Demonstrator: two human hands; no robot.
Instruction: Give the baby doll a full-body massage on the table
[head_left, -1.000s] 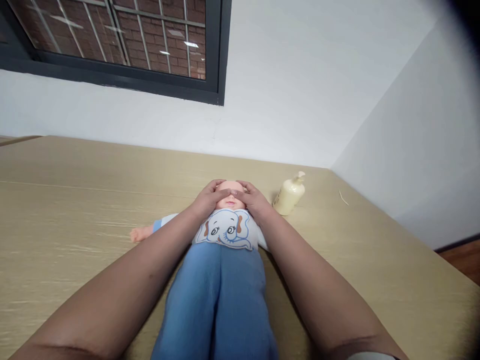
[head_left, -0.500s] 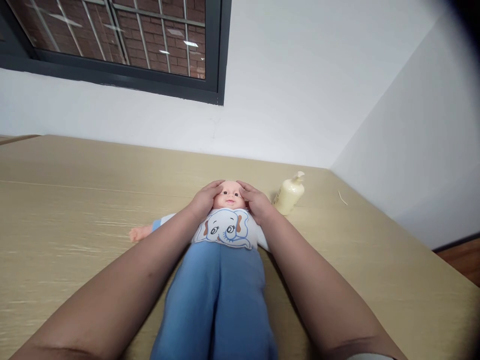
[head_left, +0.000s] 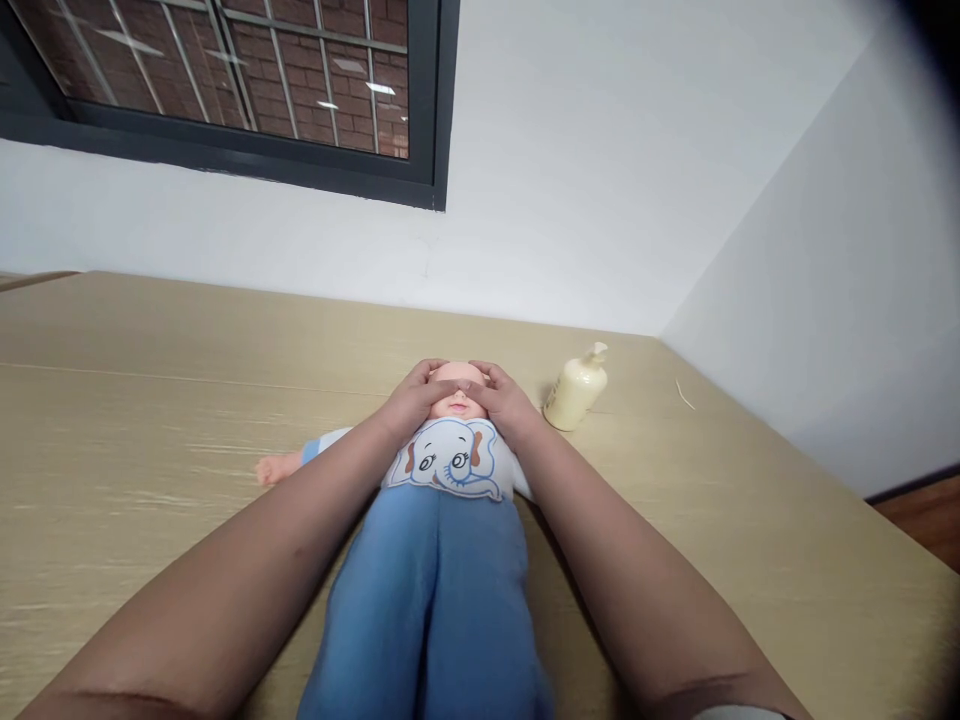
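A baby doll point(head_left: 457, 470) lies on its back on the table, wearing a white top with an elephant print and blue trousers. From its left side in view, my left hand point(head_left: 414, 398) cups the head, fingers wrapped around the side and top. My right hand point(head_left: 507, 398) clasps the other side of the head the same way. Both thumbs lie across the doll's face and meet near the nose, covering the eyes. The mouth and forehead still show. One doll arm sticks out beyond my left forearm; the other is mostly hidden behind my right forearm.
A cream pump bottle point(head_left: 576, 392) stands on the wood-grain table point(head_left: 180, 430), just right of my right hand. Farther right lies a thin pale strip point(head_left: 685, 394). A white wall point(head_left: 555, 200) and a dark-framed barred window point(head_left: 435, 100) are behind the table.
Both thumbs have moved inward from the sides of the doll's head across its face, and now cover the eyes. The doll and bottle have stayed in place.
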